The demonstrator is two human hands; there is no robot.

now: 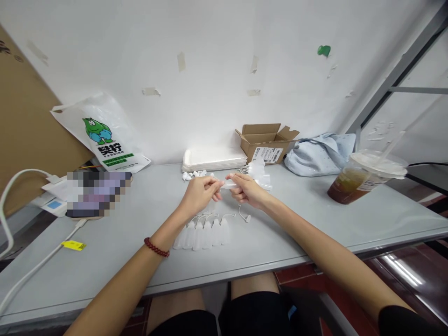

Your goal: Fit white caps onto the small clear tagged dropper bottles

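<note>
My right hand (246,188) is closed around a small translucent plastic bottle (230,185), held level just above the table. The fingers of my left hand (206,190) are pinched together at the bottle's left end; what lies between them is too small to make out. Below both hands, several translucent squeeze bottles (198,235) lie in a row, with thin white bent tubes at their tops. A loose white bent tube with a cap (245,215) lies to their right. Behind my left hand sits a cluster of small white caps (191,175). More clear bottles (261,177) are piled behind my right hand.
Against the wall stand a stack of white trays (215,159) and an open cardboard box (268,144). A light blue cloth bag (320,156) and a lidded drink cup (364,179) are on the right. Leftward are a white plastic bag (105,135), a phone (101,193) and charging cables.
</note>
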